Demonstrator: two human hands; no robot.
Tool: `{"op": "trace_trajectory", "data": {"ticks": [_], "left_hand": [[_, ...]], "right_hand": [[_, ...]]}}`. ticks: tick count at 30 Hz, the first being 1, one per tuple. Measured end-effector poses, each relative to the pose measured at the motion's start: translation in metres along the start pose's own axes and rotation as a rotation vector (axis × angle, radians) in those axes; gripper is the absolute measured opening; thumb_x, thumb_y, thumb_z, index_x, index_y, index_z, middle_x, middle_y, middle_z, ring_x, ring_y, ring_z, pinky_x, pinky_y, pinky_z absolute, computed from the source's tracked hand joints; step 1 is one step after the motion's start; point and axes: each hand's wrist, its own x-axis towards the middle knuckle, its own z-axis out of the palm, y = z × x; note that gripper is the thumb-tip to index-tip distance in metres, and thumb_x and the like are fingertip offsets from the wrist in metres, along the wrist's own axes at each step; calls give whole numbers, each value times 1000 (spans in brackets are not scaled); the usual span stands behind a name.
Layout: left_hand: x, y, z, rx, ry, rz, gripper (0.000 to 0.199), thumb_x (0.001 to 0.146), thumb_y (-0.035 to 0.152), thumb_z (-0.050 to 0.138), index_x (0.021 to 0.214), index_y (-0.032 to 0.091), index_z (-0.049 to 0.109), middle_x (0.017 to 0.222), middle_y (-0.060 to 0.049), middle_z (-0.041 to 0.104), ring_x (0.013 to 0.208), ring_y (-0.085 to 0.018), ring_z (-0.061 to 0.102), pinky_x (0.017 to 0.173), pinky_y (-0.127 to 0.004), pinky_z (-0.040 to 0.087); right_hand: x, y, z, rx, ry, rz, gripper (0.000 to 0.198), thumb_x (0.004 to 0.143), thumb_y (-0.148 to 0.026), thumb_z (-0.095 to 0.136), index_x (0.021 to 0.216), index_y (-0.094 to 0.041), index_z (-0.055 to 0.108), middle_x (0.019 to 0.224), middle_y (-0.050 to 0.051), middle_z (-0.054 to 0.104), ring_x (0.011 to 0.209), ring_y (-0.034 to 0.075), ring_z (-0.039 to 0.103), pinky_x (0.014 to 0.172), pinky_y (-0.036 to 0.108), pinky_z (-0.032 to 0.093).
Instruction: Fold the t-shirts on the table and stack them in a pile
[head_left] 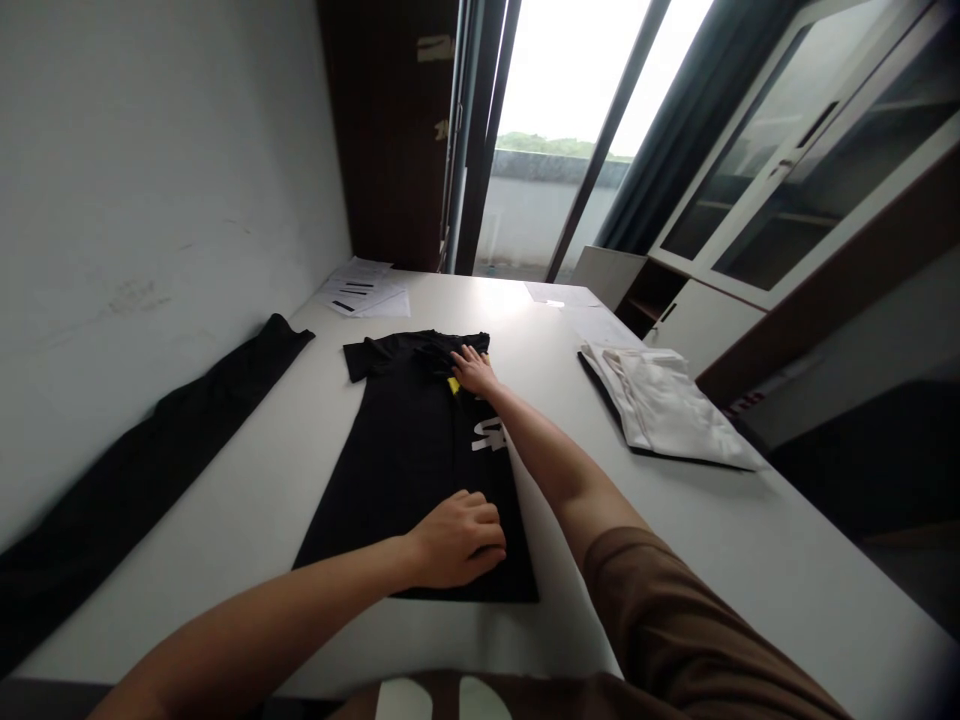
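Note:
A black short-sleeved T-shirt (405, 450) lies folded lengthwise on the white table, with white lettering along its right edge and a small yellow patch near the collar. My right hand (474, 372) rests on its upper end, fingers stretched out over the bunched fabric by the collar. Over the lower part of the shirt is my left hand (459, 540), its fingers curled in loosely. I see no cloth pulled up into the left hand; its palm is hidden.
On the white table (712, 540), a long black garment (172, 430) lies along the left wall. A folded white garment (660, 400) sits on dark cloth at the right. Printed papers (367, 290) lie at the far left corner, more sheets at the far right. A glass-door cabinet (795, 150) stands beyond.

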Motion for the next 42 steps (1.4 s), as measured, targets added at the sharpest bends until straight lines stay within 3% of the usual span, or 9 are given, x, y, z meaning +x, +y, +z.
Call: {"op": "trace_trajectory", "data": {"ticks": [2,6,10,18,28,33,35,38,42], "left_hand": [[-2,-1,2,39,12,-35,16,96,32,64,108,22,67,117,-5,66,109,-22,58,97,-37,43],[-5,-1,7,87,-10,-43,42,93,36,68,131,22,59,147,-10,53,139,-29,44,120,-50,28],[-6,1,8,107,-78,-37,54,98,43,61,146,23,50,160,-11,41,150,-31,33,125,-54,19],[-5,2,5,119,-124,-14,57,102,47,52,153,24,44,165,-11,35,154,-32,26,126,-56,15],[-5,8,0,59,-192,4,56,107,47,39,158,23,37,168,-11,28,156,-33,20,124,-64,11],[-8,3,-5,-88,-212,44,53,104,38,50,155,26,42,167,-8,32,156,-32,22,124,-65,8],[-9,-2,-12,-228,-234,75,44,102,29,54,146,30,54,158,-3,48,152,-29,34,126,-60,11],[-8,-16,-30,-455,-163,-8,33,103,18,49,126,28,68,127,-1,72,126,-19,63,121,-41,34],[-11,-40,-58,-406,88,-288,27,101,20,51,117,21,72,117,-4,74,111,-18,68,101,-30,50]], "right_hand": [[2,2,2,6,-46,-66,55,106,-45,43,159,-30,41,168,7,25,156,28,15,125,49,10],[12,20,2,8,-43,94,67,104,-60,42,161,-25,38,169,13,18,156,34,10,124,50,12],[18,29,2,-31,-49,196,71,104,-65,35,163,-26,31,170,14,13,156,34,8,123,53,13],[6,25,8,-114,150,82,53,108,-47,32,150,-22,52,156,13,44,149,29,30,121,44,23],[42,42,10,-57,-4,175,61,106,-55,36,160,-28,37,168,8,25,155,32,17,123,55,17],[39,38,3,-46,-14,185,62,106,-56,36,161,-27,35,169,9,22,156,33,13,123,58,14],[34,26,2,-65,34,195,64,106,-56,35,161,-23,36,168,12,22,156,34,11,123,60,13],[23,-2,8,-95,95,61,65,105,-55,39,161,-21,36,168,12,23,157,32,9,124,57,10],[12,-35,20,-54,-8,-170,56,106,-50,40,158,-27,44,165,6,32,155,28,19,125,52,17]]}}
